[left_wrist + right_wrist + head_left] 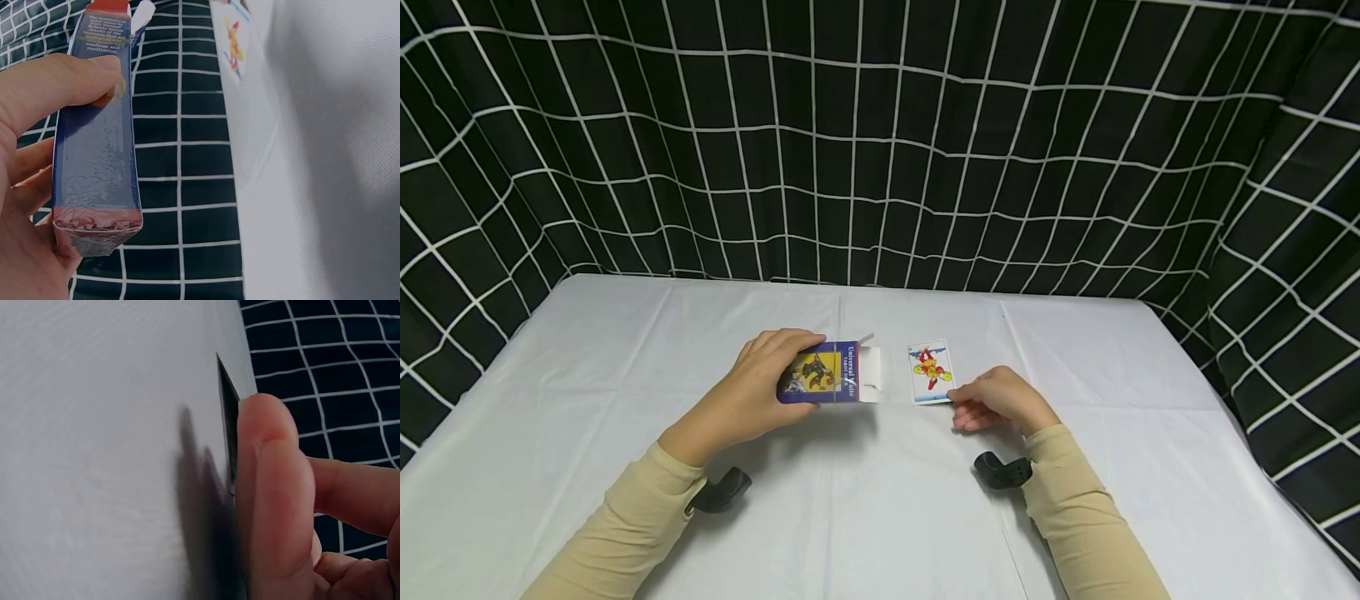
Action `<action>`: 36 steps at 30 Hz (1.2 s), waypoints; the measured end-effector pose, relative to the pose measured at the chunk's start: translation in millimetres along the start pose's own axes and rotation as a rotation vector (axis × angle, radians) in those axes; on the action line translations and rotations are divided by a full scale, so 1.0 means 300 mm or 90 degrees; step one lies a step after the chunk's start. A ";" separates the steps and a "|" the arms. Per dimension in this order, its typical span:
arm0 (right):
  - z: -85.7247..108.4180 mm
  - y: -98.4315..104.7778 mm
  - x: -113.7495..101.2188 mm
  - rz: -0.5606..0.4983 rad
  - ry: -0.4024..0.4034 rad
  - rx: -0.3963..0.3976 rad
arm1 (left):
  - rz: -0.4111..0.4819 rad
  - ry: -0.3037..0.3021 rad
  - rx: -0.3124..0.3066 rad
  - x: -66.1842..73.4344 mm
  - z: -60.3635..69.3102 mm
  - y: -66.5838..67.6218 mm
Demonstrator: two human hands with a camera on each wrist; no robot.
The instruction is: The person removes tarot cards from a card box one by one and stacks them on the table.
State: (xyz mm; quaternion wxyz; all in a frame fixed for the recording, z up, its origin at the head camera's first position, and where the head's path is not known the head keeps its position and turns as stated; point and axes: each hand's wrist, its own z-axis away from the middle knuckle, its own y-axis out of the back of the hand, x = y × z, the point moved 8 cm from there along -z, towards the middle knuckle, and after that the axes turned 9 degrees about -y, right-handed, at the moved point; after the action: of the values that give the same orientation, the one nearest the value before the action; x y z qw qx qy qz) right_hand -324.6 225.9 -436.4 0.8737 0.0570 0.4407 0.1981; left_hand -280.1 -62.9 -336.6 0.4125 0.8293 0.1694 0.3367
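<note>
Clearly, the left hand (766, 382) grips a blue, white-flapped, rectangular cardboard tarot box (820, 373). Nearby, the right hand (1000, 400) pinches 1 white-bordered, rectangular illustrated card (930, 368) by its corner.

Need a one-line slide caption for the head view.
Left hand grips an open tarot box; right hand pinches a card.

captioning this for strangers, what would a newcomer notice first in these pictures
Probably the blue Universal Waite tarot deck box, one end open, in the left grip near the head view's centre. Next, the colourful illustrated card to its right, its near right corner in the right grip. Behind the white-covered table rises black cloth with a bold white grid.
</note>
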 end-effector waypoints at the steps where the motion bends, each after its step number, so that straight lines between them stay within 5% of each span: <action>1: -0.001 -0.001 0.002 0.007 -0.003 0.004 | 0.000 -0.001 0.001 0.000 0.000 0.001; 36: -0.013 -0.018 0.004 0.120 -0.008 0.078 | -0.001 -0.008 0.002 0.006 -0.001 -0.005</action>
State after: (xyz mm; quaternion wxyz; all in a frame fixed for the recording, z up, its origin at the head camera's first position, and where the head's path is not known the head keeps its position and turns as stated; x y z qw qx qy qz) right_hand -325.3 221.2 -441.0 0.8489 0.1529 0.4392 0.2514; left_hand -278.9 -60.7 -336.9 0.4125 0.8320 0.1676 0.3308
